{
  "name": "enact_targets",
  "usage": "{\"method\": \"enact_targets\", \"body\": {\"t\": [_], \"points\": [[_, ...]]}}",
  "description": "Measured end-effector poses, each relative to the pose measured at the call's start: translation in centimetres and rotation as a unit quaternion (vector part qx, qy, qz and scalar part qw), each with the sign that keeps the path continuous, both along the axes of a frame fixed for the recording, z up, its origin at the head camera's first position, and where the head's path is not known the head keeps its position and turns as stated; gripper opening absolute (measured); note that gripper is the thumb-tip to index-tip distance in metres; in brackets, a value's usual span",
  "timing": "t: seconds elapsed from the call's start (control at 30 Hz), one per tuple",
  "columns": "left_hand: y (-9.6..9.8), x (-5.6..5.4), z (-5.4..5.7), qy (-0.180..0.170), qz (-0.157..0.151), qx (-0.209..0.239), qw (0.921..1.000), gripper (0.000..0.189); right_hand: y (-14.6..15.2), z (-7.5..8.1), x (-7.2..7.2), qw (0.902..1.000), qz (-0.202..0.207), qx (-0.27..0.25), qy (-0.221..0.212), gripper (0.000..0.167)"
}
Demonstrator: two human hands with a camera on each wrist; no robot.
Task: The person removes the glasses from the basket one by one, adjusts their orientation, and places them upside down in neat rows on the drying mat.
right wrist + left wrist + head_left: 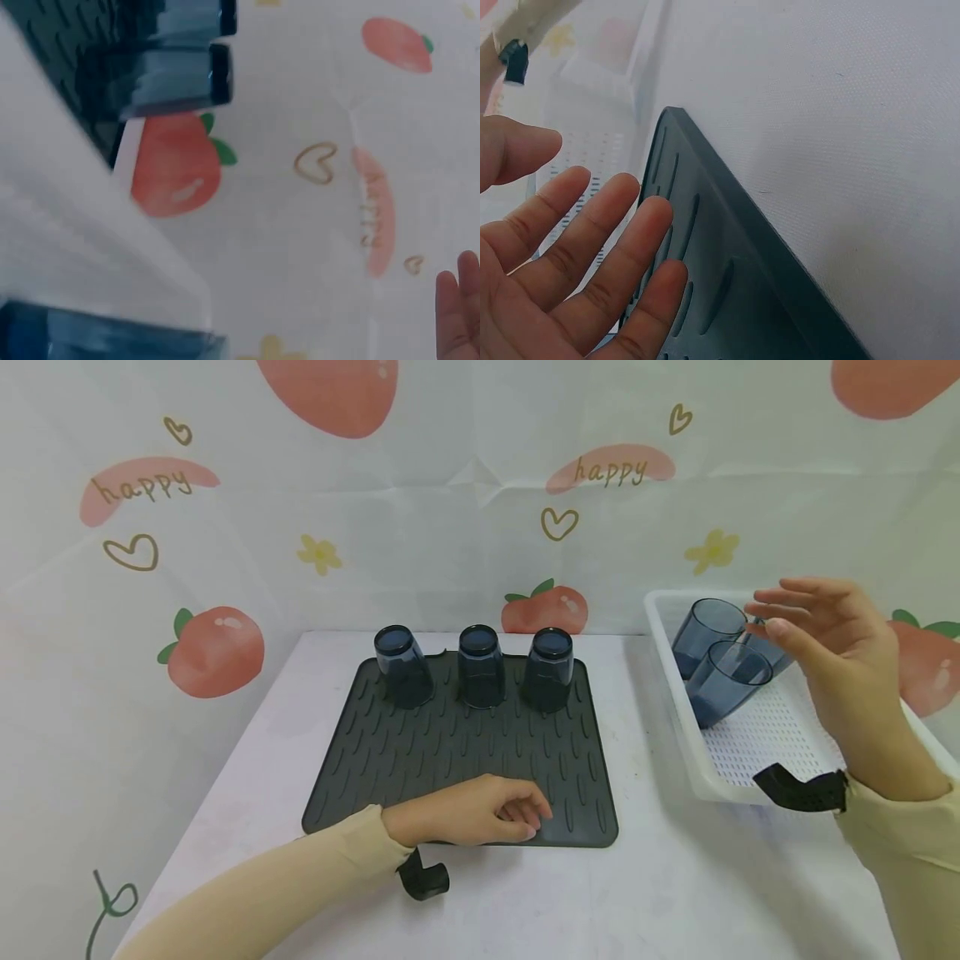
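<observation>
Three blue tinted glasses stand upside down in a row along the back of a dark ribbed drying mat (450,756): a left one (405,668), a middle one (481,668) and a right one (550,670). Over the mat's front edge hovers my left hand (480,812), fingers loosely bent around nothing; the left wrist view shows its bare palm. My right hand (843,656) is raised over the white basket (678,718), fingers spread and holding nothing. Below and left of it, a back glass (708,627) and a front glass (723,685) lean mouth up; the right hand partly hides another glass (767,652).
The basket, with a perforated floor (768,739), stands to the right of the mat on a white table (637,877). Its raised wall (82,217) lies between the basket's glasses and the mat. A printed fruit-pattern cloth (450,543) hangs behind the table.
</observation>
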State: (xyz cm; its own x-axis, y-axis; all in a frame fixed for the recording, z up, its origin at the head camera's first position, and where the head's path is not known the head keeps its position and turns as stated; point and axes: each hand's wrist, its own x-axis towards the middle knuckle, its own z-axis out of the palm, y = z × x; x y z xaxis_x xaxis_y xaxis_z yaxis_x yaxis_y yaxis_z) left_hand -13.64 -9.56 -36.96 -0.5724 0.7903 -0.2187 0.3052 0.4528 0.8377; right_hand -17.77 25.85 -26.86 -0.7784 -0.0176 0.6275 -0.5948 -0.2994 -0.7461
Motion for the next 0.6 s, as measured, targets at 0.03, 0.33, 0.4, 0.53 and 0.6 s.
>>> {"method": "enact_targets", "body": {"t": [0.03, 0.33, 0.4, 0.53, 0.6], "points": [[0.0, 0.0, 0.0, 0.000, 0.000, 0.000, 1.0000, 0.022, 0.3, -0.1, -0.4, 1.0000, 0.000, -0.004, -0.002, 0.041], [-0.1, -0.1, -0.1, 0.005, -0.001, 0.002, 1.0000, 0.022, 3.2, -1.4, -3.6, 0.9979, 0.009, 0.005, -0.063, 0.035], [-0.1, -0.1, -0.1, 0.005, -0.001, 0.003, 1.0000, 0.022, 3.8, -1.7, -4.1, 0.9964, 0.001, 0.018, -0.083, 0.034], [0.0, -0.1, -0.1, 0.001, -0.001, 0.004, 1.0000, 0.022, 5.0, -2.3, -4.9, 0.9895, -0.021, 0.064, -0.128, 0.037], [0.0, -0.1, -0.1, 0.000, -0.001, 0.004, 1.0000, 0.023, 5.5, -2.7, -5.2, 0.9829, -0.039, 0.101, -0.149, 0.038]]}}
